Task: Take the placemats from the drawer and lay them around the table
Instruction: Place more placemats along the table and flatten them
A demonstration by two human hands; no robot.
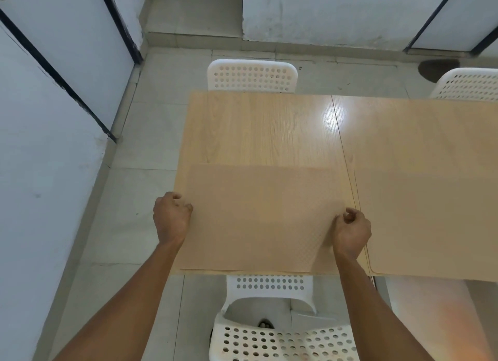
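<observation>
A beige textured placemat lies flat on the near left part of the light wooden table, its front edge along the table's front edge. My left hand is curled at the mat's left edge, fingertips pinching it. The mat's right edge is pinched the same way by my right hand, close to the seam between the two tabletops. A second beige placemat appears to lie on the right tabletop, its rounded near corner by my right wrist.
A white perforated chair stands just below me at the table's front edge. Another white chair faces it on the far side, and a third is at the far right. White partition walls enclose the tiled floor at left.
</observation>
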